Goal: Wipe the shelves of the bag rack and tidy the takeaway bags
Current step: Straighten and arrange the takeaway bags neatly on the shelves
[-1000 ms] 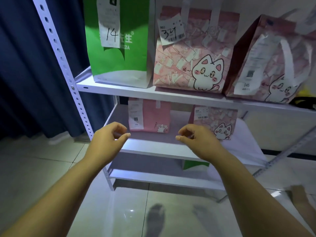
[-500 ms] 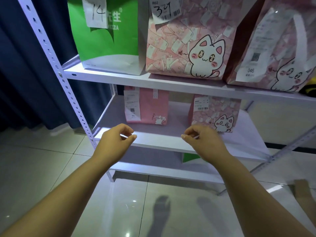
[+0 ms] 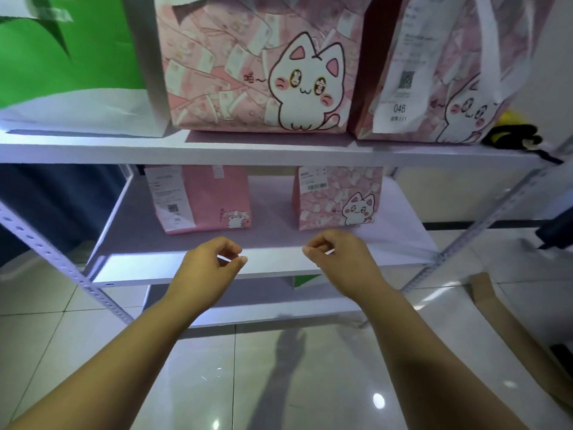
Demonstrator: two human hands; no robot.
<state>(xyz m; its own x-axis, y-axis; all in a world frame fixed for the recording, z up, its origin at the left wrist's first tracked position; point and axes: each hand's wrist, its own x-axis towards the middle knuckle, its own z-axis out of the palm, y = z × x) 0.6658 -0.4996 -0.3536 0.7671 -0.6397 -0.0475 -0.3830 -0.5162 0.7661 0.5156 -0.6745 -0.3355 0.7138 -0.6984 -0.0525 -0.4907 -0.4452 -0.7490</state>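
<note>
Head view: middle shelf neared; left hand, right hand kept loosely curled, empty; wiping not yet begun.

Single head-worn wide-angle view, looking forward and slightly down, close up to the front of the rack; middle shelf roughly centred, floor filling the bottom.

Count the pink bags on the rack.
4: on the upper shelf, a large centre bag and a large right bag; on the shelf below, a small left bag and a small right bag. Others may be hidden.
</note>
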